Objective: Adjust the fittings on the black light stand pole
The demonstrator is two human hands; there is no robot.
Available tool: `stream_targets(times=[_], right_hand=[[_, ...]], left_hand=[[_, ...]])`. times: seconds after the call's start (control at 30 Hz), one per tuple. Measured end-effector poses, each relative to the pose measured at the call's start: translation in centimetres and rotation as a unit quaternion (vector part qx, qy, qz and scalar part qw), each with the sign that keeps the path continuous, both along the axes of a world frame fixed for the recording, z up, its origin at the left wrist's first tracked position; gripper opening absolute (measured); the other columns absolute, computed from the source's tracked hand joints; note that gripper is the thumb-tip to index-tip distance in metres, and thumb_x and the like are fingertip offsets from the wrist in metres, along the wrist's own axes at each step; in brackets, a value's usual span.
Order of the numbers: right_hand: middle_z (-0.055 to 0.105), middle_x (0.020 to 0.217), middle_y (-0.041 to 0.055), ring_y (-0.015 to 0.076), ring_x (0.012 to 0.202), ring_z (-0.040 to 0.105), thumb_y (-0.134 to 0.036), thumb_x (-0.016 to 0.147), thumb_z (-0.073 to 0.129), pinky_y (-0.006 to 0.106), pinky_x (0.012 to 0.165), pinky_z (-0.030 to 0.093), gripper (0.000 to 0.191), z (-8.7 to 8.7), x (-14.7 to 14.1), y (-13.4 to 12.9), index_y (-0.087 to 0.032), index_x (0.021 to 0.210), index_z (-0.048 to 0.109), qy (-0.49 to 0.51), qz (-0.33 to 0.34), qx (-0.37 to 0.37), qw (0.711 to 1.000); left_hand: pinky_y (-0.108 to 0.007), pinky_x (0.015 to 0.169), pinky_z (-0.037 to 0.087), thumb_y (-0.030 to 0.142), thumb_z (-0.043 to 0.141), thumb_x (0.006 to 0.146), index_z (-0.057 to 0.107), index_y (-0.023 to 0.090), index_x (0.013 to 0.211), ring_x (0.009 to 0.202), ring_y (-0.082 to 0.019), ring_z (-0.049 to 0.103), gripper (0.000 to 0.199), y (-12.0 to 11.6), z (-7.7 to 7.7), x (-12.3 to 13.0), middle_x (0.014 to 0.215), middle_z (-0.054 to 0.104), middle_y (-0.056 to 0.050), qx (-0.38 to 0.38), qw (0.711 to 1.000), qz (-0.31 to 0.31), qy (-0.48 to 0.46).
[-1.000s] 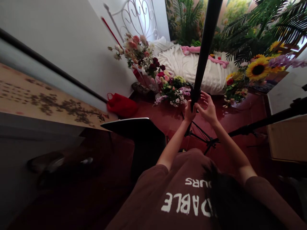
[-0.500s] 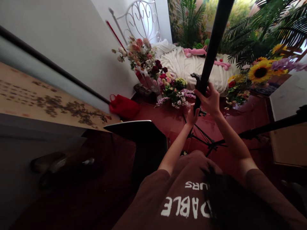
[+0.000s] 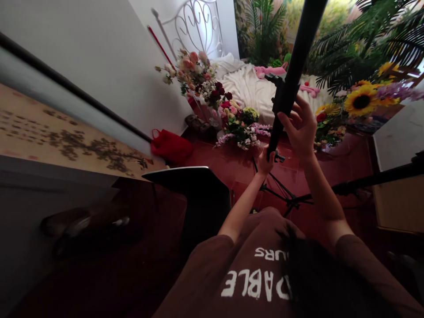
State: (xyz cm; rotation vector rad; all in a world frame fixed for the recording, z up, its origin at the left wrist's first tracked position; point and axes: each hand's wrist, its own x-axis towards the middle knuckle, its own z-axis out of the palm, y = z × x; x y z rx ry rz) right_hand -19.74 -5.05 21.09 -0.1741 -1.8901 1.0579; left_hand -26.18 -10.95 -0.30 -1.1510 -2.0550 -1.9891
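A black tripod stand (image 3: 300, 48) rises in front of me, its pole leaning toward the upper right. Low on the pole, my left hand (image 3: 266, 162) is wrapped round the tube, just beside a small black knob (image 3: 279, 157). Higher up, my right hand (image 3: 303, 128) holds the pole from the right, thumb and fingertips against it below and beside a collar (image 3: 281, 98) with a knob sticking out to the left. Part of its grip is hidden behind the tube. The thin braces and legs (image 3: 281, 190) spread over the floor below.
To the left stand a dark chair-like thing with a pale edge (image 3: 205, 190) and a red bag (image 3: 170, 145). Flower bunches (image 3: 238, 119) and a white-draped bed (image 3: 245, 86) lie ahead. Another black pole (image 3: 374, 179) crosses at right, near sunflowers (image 3: 361, 102).
My right hand and the collar have moved up and slightly right, baring more of the thinner tube above my left hand. My left hand stays nearly in place.
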Motion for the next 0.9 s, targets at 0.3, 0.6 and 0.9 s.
stream_targets(times=[0.3, 0.6, 0.9], right_hand=[[0.075, 0.098, 0.0076, 0.0208, 0.091, 0.072, -0.046, 0.079, 0.074, 0.038, 0.084, 0.061, 0.031, -7.8, 7.2, -1.2, -0.020, 0.097, 0.071, -0.231, -0.016, -0.152, 0.961], [0.072, 0.100, 0.0074, 0.0196, 0.086, 0.070, -0.046, 0.077, 0.075, 0.037, 0.081, 0.059, 0.040, -10.2, 7.6, -0.9, -0.021, 0.107, 0.067, -0.253, -0.032, -0.143, 0.956], [0.058, 0.066, -0.0045, 0.0112, 0.053, 0.058, -0.057, 0.081, 0.057, 0.023, 0.050, 0.049, 0.046, -13.1, 5.1, -1.2, -0.022, 0.113, 0.057, -0.203, -0.036, -0.405, 0.891]], left_hand=[[-0.025, 0.061, 0.047, 0.065, 0.038, 0.093, 0.059, 0.019, 0.112, 0.067, -0.015, 0.063, 0.053, -0.2, 0.4, 0.0, 0.077, 0.066, -0.005, 0.005, 1.000, 0.002, -0.001], [-0.025, 0.061, 0.046, 0.066, 0.035, 0.094, 0.058, 0.019, 0.111, 0.065, -0.014, 0.061, 0.055, -0.3, 0.5, 0.1, 0.076, 0.064, -0.004, -0.005, 1.000, 0.007, -0.002], [-0.024, 0.061, 0.046, 0.066, 0.033, 0.094, 0.058, 0.019, 0.112, 0.066, -0.014, 0.062, 0.056, -0.1, 0.7, 0.2, 0.076, 0.065, -0.004, -0.015, 1.000, 0.016, 0.003]])
